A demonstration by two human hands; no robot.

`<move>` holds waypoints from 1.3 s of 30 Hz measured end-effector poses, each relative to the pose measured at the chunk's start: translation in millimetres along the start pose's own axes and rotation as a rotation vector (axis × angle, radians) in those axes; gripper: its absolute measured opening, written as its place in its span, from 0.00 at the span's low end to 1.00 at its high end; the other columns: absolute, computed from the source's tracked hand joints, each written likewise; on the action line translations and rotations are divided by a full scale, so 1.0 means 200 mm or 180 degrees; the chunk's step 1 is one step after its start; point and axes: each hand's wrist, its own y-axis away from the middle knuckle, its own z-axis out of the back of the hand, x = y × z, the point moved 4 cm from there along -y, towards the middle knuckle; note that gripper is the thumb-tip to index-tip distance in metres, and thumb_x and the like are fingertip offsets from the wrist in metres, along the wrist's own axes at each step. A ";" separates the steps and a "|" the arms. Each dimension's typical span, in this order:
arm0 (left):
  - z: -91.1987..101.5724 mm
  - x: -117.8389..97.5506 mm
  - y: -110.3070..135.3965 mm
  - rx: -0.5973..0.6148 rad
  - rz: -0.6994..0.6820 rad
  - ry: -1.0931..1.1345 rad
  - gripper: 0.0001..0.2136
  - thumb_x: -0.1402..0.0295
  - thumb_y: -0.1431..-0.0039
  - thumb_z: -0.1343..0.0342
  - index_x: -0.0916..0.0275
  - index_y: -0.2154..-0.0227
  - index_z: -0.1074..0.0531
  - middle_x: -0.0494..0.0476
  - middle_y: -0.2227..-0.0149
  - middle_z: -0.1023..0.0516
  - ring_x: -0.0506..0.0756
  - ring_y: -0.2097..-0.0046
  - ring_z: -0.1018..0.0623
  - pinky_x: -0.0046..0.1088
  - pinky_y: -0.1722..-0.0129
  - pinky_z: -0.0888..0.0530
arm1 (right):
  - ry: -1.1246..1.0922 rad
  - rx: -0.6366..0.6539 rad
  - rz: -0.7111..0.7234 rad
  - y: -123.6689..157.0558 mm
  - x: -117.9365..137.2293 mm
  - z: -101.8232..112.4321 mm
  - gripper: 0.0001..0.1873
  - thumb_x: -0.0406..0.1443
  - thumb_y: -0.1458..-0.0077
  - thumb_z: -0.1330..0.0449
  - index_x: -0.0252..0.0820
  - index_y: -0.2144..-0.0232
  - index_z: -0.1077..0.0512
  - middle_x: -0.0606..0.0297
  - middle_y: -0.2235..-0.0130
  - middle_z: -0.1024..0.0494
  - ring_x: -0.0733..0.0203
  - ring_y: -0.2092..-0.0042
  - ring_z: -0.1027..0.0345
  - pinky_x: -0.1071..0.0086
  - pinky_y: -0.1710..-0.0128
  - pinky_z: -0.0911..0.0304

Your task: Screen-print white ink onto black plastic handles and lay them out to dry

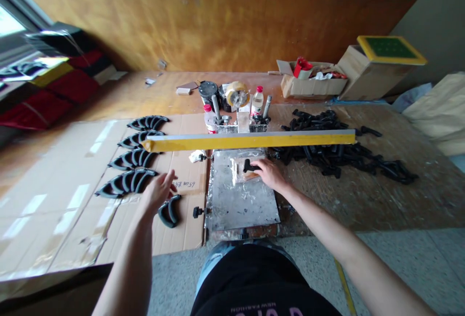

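My right hand (271, 173) pinches a small black curved plastic handle (250, 166) just above a clear-taped block (240, 173) on the metal plate (225, 204); whether the handle touches the block I cannot tell. Over the cardboard sheet (189, 231), my left hand (160, 190) is empty, its fingers stretched and apart. Beside that hand lie two more curved black handles (169, 212). Rows of similar handles (127, 183) stand farther left on the cardboard. A yellow and grey bar (250, 140) spans the bench beyond both hands.
A loose heap of black handles (327, 156) lies on the right. Behind the bar are a tape roll (238, 95), a red-capped bottle (257, 101) and a black tub (208, 92). An open carton (312, 87) stands at the back right. A black knob (198, 212) juts from the plate's left side.
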 end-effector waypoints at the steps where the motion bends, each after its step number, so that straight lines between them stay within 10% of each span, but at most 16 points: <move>1: -0.03 -0.12 0.00 -0.0017 -0.0303 0.0271 0.20 0.50 0.42 0.52 0.62 0.67 0.26 0.51 0.80 0.28 0.51 0.80 0.31 0.23 0.79 0.32 | 0.0061 0.0163 0.0209 -0.02 0.05 -0.05 0.12 0.28 0.43 0.40 0.43 0.56 0.27 0.60 0.56 0.22 0.56 0.53 0.32 0.61 0.50 0.36; 5: -0.19 -0.52 0.07 0.0221 -0.1330 0.1623 0.21 0.47 0.42 0.50 0.62 0.69 0.26 0.53 0.79 0.27 0.50 0.79 0.31 0.25 0.78 0.33 | 0.0468 0.0380 0.0460 -0.04 0.12 -0.18 0.12 0.28 0.42 0.41 0.39 0.56 0.24 0.56 0.56 0.22 0.54 0.53 0.32 0.58 0.49 0.35; 9: -0.28 -0.61 0.17 0.0268 -0.1399 0.1930 0.26 0.44 0.41 0.53 0.63 0.62 0.24 0.53 0.79 0.27 0.51 0.78 0.31 0.26 0.78 0.33 | 0.0544 0.0061 0.0264 -0.01 0.11 -0.10 0.12 0.29 0.44 0.39 0.40 0.57 0.23 0.60 0.57 0.20 0.55 0.53 0.30 0.59 0.49 0.32; 14: -0.30 -0.33 0.28 0.0547 -0.0817 0.1492 0.31 0.40 0.44 0.51 0.62 0.55 0.24 0.56 0.65 0.21 0.53 0.70 0.26 0.26 0.72 0.30 | 0.0576 -0.0929 -0.0678 -0.01 -0.10 0.26 0.17 0.30 0.39 0.52 0.38 0.73 0.25 0.68 0.70 0.21 0.63 0.57 0.27 0.72 0.56 0.29; 17: -0.39 -0.07 0.30 0.0717 -0.0435 0.1039 0.31 0.43 0.46 0.47 0.60 0.46 0.27 0.55 0.62 0.21 0.52 0.69 0.26 0.25 0.72 0.31 | 0.0672 -0.1244 -0.0816 -0.11 -0.16 0.40 0.14 0.31 0.40 0.48 0.32 0.59 0.24 0.59 0.58 0.21 0.59 0.52 0.28 0.66 0.49 0.31; 22: -0.57 0.22 0.21 0.0799 -0.0203 0.0841 0.42 0.44 0.49 0.43 0.61 0.35 0.42 0.54 0.67 0.22 0.54 0.68 0.24 0.27 0.69 0.29 | 0.0981 -0.0592 -0.0023 -0.44 0.05 0.24 0.27 0.33 0.48 0.35 0.39 0.45 0.32 0.52 0.44 0.31 0.48 0.43 0.39 0.54 0.42 0.40; 27: -0.61 0.29 0.16 0.0863 -0.0174 0.0705 0.38 0.45 0.46 0.45 0.60 0.36 0.40 0.57 0.61 0.20 0.57 0.61 0.22 0.29 0.62 0.28 | 0.1174 0.0481 0.0053 -0.45 0.17 0.01 0.05 0.28 0.43 0.43 0.38 0.65 0.28 0.55 0.62 0.25 0.52 0.56 0.35 0.62 0.54 0.37; 34: -0.61 0.29 0.18 0.0826 -0.0214 0.0867 0.34 0.47 0.44 0.45 0.60 0.39 0.37 0.58 0.58 0.20 0.58 0.57 0.22 0.30 0.58 0.27 | 0.0650 0.1262 0.1225 -0.21 0.27 0.12 0.06 0.25 0.48 0.42 0.40 0.71 0.30 0.61 0.68 0.26 0.56 0.61 0.35 0.66 0.60 0.39; 39: -0.59 0.26 0.20 0.0809 -0.0146 0.1082 0.35 0.47 0.46 0.43 0.61 0.40 0.36 0.59 0.59 0.19 0.57 0.60 0.21 0.30 0.61 0.26 | 0.0663 0.0725 0.0960 -0.23 0.26 0.09 0.07 0.25 0.45 0.44 0.39 0.69 0.28 0.60 0.66 0.25 0.55 0.59 0.35 0.65 0.60 0.38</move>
